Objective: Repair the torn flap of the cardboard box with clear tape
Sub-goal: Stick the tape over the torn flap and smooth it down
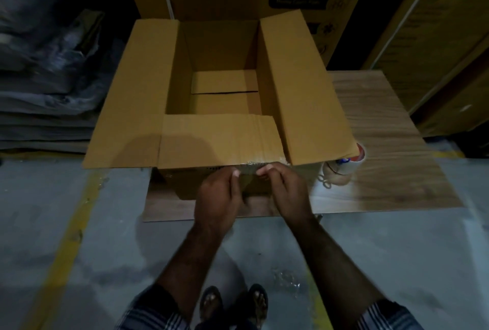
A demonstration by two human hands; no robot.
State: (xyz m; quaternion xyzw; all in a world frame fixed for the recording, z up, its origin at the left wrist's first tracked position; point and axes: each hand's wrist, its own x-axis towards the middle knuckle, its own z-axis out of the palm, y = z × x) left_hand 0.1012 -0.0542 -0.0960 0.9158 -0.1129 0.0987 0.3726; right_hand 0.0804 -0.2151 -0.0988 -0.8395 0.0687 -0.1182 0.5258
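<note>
Tabletop (383,171); hands (254,192) at box flap (217,139).

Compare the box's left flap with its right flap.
The left brown cardboard flap lies spread outward, its whole face showing; the right brown cardboard flap tilts up more steeply. The right one's near corner hides part of the tape roll; the left one covers nothing visible. Both are plain and look untorn.

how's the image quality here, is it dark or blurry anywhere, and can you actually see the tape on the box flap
Head view: dim overall, with a shadow across the near flap; left-side stacks are smeared by blur; wide-angle bending at the edges; clear tape shows only as a faint glint by the left hand and right hand.
</note>
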